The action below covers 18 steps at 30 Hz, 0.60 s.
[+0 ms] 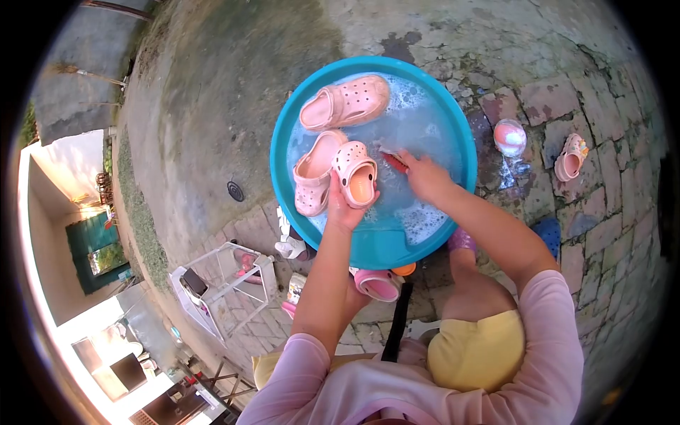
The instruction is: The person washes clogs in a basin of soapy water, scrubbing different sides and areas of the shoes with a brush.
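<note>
My left hand (346, 208) is closed around a small pink clog (355, 170) with an orange insole, held above the soapy water. In my right hand (423, 173) is a scrub brush (394, 160) with reddish bristles, a little to the right of the clog and apart from it. Both hands are over a round turquoise tub (464, 134) of sudsy water. A larger pink clog (365, 99) floats or rests near the tub's far rim. Another pink clog (312, 195) lies to the left, partly behind the held one.
Right of the tub stand a round pink-and-white container (510, 137), a small decorated clog (571, 157) and a blue shoe (547, 234). A pink clog (379, 285) sits by the near rim. A white metal rack (227, 283) stands at the lower left on brick paving.
</note>
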Tool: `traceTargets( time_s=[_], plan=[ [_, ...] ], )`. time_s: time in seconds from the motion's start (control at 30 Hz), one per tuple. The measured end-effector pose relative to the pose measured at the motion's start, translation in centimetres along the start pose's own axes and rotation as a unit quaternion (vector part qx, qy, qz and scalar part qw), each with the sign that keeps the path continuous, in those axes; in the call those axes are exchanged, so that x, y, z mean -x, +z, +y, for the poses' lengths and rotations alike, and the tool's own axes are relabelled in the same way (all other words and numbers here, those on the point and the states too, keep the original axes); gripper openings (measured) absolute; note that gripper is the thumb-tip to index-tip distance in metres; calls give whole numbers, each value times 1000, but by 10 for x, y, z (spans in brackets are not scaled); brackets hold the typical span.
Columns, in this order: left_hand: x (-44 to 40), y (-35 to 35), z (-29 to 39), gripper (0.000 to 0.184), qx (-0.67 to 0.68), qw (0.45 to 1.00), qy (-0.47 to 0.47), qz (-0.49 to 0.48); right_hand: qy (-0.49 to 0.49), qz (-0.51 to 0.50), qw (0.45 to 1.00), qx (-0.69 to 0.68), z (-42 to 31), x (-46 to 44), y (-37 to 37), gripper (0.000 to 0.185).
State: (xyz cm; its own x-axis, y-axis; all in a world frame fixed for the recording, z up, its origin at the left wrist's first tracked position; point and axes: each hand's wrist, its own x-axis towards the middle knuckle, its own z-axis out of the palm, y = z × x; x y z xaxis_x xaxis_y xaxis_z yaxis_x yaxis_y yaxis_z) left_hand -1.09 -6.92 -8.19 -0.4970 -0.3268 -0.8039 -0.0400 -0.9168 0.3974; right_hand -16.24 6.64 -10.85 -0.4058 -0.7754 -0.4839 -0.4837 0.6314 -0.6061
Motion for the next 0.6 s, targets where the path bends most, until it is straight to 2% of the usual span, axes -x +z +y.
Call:
traceTargets(
  time_s=[0.03,0.1,0.17,0.2,0.27,0.3,0.33,0.4,0.53,0.6],
  plan=[
    [2,1,2,60,16,1000,10,-10,-2,2,1000,-1,-8,7,-12,53],
    [4,7,8,60,30,999,24,-21,-42,4,994,-97,-27,32,-33,50],
    [4,17,14,60,85,991,104,0,-66,0,991,-121,-50,61,-44,48],
    [-1,17,15,60,86,991,105,-2,-84,-5,986,-146,-59,67,-46,46],
    [-10,15,15,55,107,985,132,15,-105,-21,987,-118,-71,64,-45,46],
    [0,27,12,55,135,985,104,-7,-124,-40,987,-94,-76,63,-45,45],
    [10,44,7,55,134,986,101,-9,-121,-38,988,-93,-77,50,-43,45],
    [24,71,-4,58,-21,985,154,81,-113,25,990,-81,-75,18,-45,44],
    [4,37,18,59,10,978,208,28,-96,31,989,-106,-89,39,-39,44],
    [19,51,15,57,-4,980,199,22,-136,0,980,-144,-89,43,-36,44]
  ],
)
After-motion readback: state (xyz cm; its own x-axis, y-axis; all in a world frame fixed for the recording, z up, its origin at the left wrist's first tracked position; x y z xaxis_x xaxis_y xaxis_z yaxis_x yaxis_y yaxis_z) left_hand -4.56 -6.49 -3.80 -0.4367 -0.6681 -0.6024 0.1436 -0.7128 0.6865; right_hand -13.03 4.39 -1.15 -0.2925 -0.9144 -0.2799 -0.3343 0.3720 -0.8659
